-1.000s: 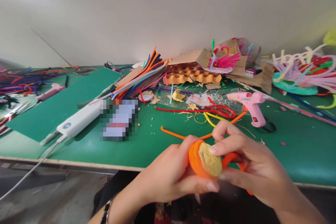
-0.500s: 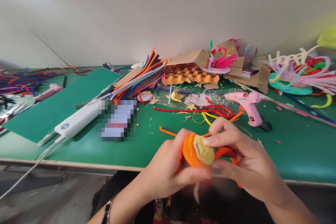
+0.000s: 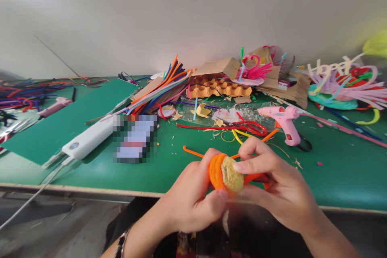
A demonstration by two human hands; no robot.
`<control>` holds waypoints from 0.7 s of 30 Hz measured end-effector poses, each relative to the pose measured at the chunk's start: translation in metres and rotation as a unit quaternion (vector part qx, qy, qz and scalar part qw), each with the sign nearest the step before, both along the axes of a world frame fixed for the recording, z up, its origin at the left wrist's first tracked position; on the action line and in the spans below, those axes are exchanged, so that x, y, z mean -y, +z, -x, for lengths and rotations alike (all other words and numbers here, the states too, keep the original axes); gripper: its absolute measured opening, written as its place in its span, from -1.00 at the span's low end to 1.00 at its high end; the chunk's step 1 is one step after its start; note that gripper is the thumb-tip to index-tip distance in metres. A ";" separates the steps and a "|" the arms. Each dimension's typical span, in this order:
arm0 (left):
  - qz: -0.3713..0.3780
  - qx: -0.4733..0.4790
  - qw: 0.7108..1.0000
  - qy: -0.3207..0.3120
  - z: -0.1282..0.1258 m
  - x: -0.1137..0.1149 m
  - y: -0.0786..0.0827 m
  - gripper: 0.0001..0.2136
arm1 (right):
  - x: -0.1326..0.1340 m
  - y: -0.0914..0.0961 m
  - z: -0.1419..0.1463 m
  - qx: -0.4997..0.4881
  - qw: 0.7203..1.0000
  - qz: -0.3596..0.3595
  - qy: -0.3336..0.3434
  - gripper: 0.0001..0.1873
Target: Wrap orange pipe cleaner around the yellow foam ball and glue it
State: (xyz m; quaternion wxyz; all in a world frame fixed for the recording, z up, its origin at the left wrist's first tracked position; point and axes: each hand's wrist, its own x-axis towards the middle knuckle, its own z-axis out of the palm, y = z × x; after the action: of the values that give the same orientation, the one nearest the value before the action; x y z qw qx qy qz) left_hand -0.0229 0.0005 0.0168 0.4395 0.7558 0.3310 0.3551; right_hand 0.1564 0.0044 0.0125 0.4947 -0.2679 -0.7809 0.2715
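Just over the table's front edge, a yellowish egg-shaped piece [image 3: 232, 175] of rough, pulp-like material is partly wrapped in orange pipe cleaner [image 3: 216, 172]. My left hand [image 3: 193, 195] grips the wrapped side, thumb below and fingers behind. On the bare end rests a fingertip of my right hand [image 3: 273, 179], whose thumb is blurred beneath it. A loose orange length runs from the piece into my right palm, where its end is hidden. Behind my hands, another orange pipe cleaner [image 3: 193, 151] lies on the table.
A pink glue gun [image 3: 286, 121] lies right of red-handled scissors [image 3: 255, 127]. Behind are an orange egg carton [image 3: 220, 88], torn scraps and a pipe-cleaner bundle [image 3: 169, 84]. At left sit a white power strip [image 3: 89, 139] and a blurred-out phone [image 3: 137, 139]. Pipe-cleaner decorations [image 3: 344, 88] stand at right.
The wrapped piece has shifted slightly left in my hands. My left thumb has drawn back to the left, and the loose orange length by my right hand now lies straighter.
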 end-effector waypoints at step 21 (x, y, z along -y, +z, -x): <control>-0.030 0.058 0.997 0.032 -0.008 0.004 0.001 -0.91 | 0.002 0.001 0.001 0.017 0.999 -0.047 -0.001 -0.75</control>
State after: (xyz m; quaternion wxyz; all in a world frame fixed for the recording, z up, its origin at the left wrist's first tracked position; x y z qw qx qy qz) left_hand -0.0145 -0.0040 0.0180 0.4238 0.7359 0.3182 0.4214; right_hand 0.1556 0.0022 0.0131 0.4934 -0.2498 -0.8008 0.2297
